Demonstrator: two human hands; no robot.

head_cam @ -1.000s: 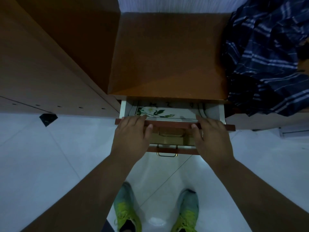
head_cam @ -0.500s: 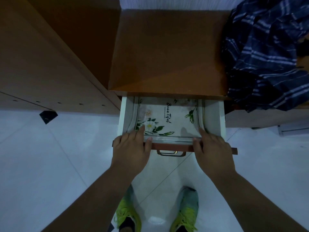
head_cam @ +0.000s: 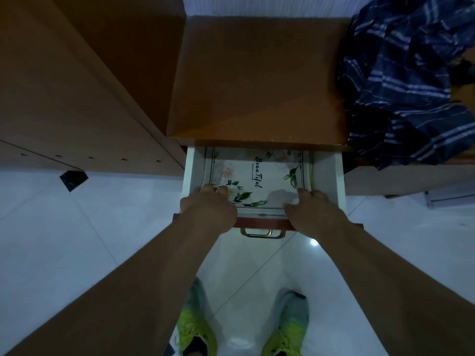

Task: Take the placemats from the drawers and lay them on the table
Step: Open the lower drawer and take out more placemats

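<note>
The fingers of the left hand and those of the right hand curl down onto the near edge of the placemat; whether they pinch it cannot be told. The white mat, printed with green leaves, pale flowers and black script, lies flat in the open white drawer of a brown cabinet. A striped blue cloth lies at right above white floor tiles.
</note>
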